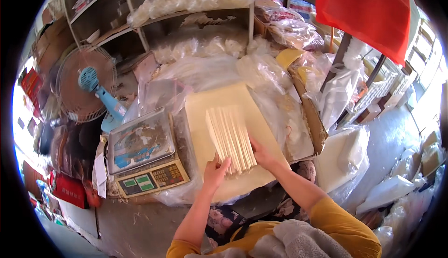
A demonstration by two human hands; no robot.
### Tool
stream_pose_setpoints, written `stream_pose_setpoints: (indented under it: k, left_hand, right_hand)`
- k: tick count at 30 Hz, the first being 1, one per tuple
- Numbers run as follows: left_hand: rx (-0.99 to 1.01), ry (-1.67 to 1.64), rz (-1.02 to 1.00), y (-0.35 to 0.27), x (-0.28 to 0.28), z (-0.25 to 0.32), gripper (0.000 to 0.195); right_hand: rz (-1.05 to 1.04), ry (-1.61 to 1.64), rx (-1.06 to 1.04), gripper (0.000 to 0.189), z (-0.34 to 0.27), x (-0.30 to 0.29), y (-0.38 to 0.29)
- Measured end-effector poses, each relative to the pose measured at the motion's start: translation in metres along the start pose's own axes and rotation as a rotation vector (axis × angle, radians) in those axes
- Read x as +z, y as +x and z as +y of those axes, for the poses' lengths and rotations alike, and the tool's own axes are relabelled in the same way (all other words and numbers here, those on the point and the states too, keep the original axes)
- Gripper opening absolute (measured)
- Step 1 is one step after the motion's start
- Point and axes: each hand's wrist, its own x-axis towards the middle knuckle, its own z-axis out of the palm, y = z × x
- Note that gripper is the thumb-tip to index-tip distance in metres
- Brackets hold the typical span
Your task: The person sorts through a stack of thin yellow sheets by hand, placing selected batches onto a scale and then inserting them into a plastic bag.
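Between my hands is a bundle of long, pale cream strips or folded sheets (231, 137), lined up side by side; the material is hard to tell. My left hand (216, 171) grips its near left corner, thumb on top. Along the bundle's right edge, my right hand (263, 156) presses with its fingers partly hidden. Under the bundle lies a flat tan board or sheet (201, 109) on the table. A digital weighing scale (152, 179) with a worn, stained metal pan (141, 140) stands just left of the board.
A blue electric fan (89, 79) stands at the back left. Clear plastic bags of pale goods (206, 67) cover the table's far side and the shelf (196, 12). A cardboard box edge (308, 118) borders the right. Red cloth or plastic (367, 13) hangs upper right. Bagged blocks (341, 156) sit lower right.
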Motion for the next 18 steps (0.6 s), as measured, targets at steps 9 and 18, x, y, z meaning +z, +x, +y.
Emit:
stream_pose_setpoints:
  k: [9, 18]
  left_hand:
    - [-0.304, -1.035, -0.143, -0.011, 0.018, 0.031, 0.034]
    - [-0.235, -1.027, -0.095, 0.003, 0.059, -0.048, 0.018]
  right_hand:
    - [0.183, -0.638, -0.191, 0.061, 0.003, 0.025, -0.001]
    - [0.14, -1.301, -0.138, 0.06, -0.035, 0.05, -0.006]
